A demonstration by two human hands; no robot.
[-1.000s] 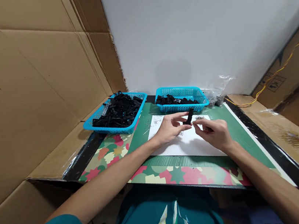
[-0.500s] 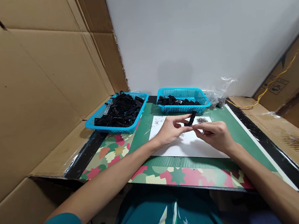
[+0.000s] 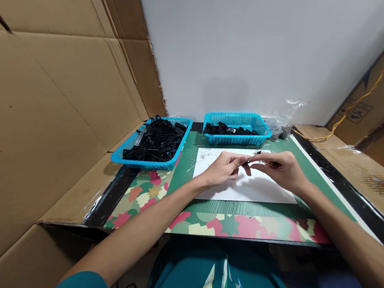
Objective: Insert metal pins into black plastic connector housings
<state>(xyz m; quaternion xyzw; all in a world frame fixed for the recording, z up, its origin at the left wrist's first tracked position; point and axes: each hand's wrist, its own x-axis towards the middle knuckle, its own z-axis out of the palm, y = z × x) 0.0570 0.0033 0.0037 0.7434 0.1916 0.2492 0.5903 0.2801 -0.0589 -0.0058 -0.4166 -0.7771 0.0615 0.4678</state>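
My left hand (image 3: 224,167) is closed, with its thumb and fingers pinching a small black piece (image 3: 247,162). Fingers cover most of that piece, so its exact kind does not show. From the other side my right hand (image 3: 283,168) meets it, forefinger and thumb reaching to the piece and the other fingers curled in. Both hands hover over a white sheet (image 3: 244,188). Tiny dark bits (image 3: 205,154) lie scattered on the sheet's far left part, too small to name. Another dark cluster (image 3: 259,152) shows just beyond the right forefinger.
A blue basket (image 3: 117,155) heaped with black strip-like pieces (image 3: 159,141) stands at the back left. Another blue basket (image 3: 261,127) with black pieces is behind my hands. Clear plastic bags (image 3: 280,126) sit right of it. Cardboard (image 3: 48,112) walls the left side; a yellow cable (image 3: 341,123) runs along the right.
The black piece, which stuck up between my fingertips, has turned down and is now mostly hidden. My right forefinger has straightened over the left fingertips, and my right hand has risen slightly.
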